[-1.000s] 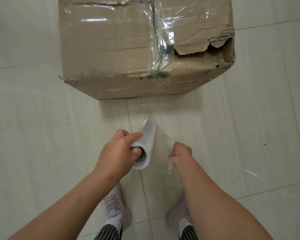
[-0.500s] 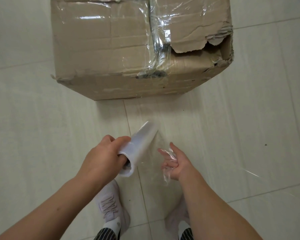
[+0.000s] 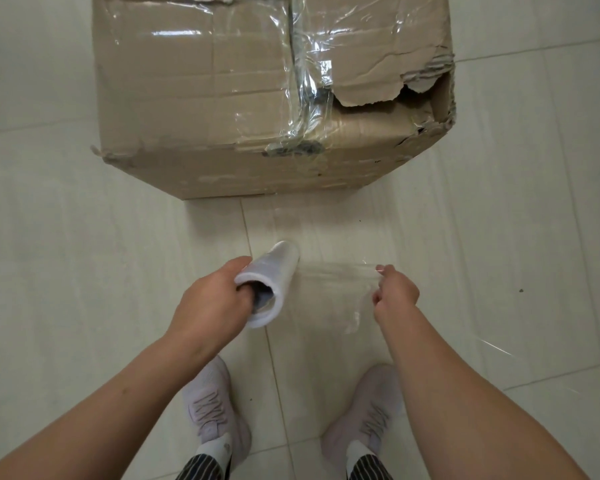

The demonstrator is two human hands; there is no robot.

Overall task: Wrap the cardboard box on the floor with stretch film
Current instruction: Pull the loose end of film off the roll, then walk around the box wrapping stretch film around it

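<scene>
Brown battered cardboard box [image 3: 257, 98] sits on pale tiled floor [image 3: 84, 271] just ahead of pale sneakers [image 3: 210, 414], top already glossy with film, near right corner torn. Left hand [image 3: 212, 303] grips white roll of clear stretch film [image 3: 278, 268], fingers [image 3: 246, 291] tucked in core, likely so it spins free. Right hand [image 3: 395, 294] pinches loose film edge, sheet [image 3: 329, 285] pulled taut between hands, readying length for box. No readable label or writing anywhere
</scene>
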